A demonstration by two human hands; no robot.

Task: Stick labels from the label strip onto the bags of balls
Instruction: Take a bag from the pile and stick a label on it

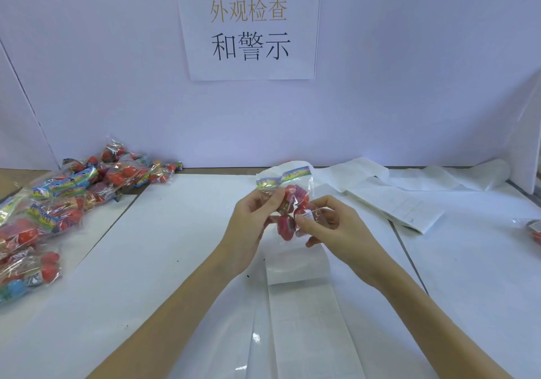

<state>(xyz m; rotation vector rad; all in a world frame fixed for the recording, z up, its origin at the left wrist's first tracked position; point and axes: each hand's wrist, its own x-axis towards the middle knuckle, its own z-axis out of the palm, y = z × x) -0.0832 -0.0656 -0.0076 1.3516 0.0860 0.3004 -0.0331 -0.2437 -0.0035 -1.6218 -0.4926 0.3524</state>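
A clear bag of red balls (288, 203) with a colourful header is held up above the middle of the table. My left hand (251, 223) grips its left side, thumb across the front. My right hand (330, 226) holds the bag's right side, and its thumb presses a small white label (308, 214) against the plastic. The label strip (295, 293) runs along the table under my hands towards me, its near end curling up.
A pile of several bags of balls (58, 203) lies at the left. Long white backing paper (404, 191) trails across the back right. One more bag (534, 229) peeks in at the right edge. A white partition with a paper sign (248, 27) stands behind.
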